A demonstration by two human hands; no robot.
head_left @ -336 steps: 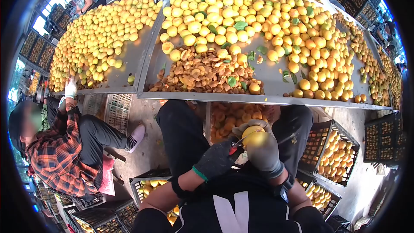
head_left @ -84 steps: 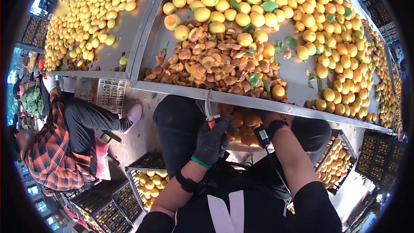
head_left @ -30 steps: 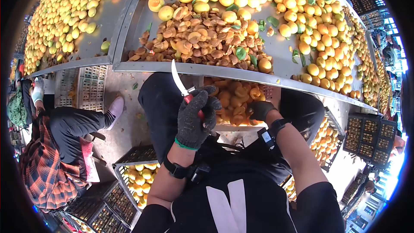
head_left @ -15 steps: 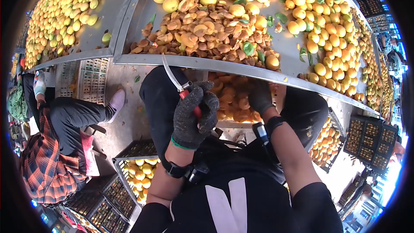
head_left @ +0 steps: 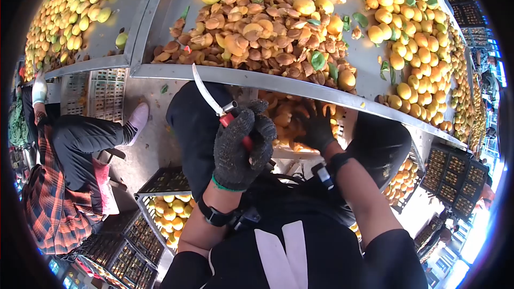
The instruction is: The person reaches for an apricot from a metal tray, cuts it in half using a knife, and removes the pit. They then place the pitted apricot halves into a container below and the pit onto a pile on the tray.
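Observation:
A small curved knife [head_left: 208, 92] with a red handle is gripped in my left hand [head_left: 238, 150], which wears a dark knitted glove with a green cuff edge. Its blade points up and away, near the table's front edge. Over a container of orange apricot halves [head_left: 282, 119] below that edge, my right hand [head_left: 316, 128], gloved too, has its fingers spread and touches the fruit. Whole apricots [head_left: 415, 48] and a heap of brownish pits and fruit scraps [head_left: 267, 35] lie on the metal table [head_left: 235, 76] above both hands.
Crates of apricots stand beside my legs, one at left [head_left: 170, 217] and one at right [head_left: 404, 182]. Stacked dark crates [head_left: 455, 174] are farther right. To the left sits another person in a plaid garment [head_left: 59, 208]. Green leaves [head_left: 318, 60] lie among the fruit.
My right hand's fingers have spread over the apricot halves and now show more clearly. My left hand keeps the knife nearly in place. The view has shifted slightly.

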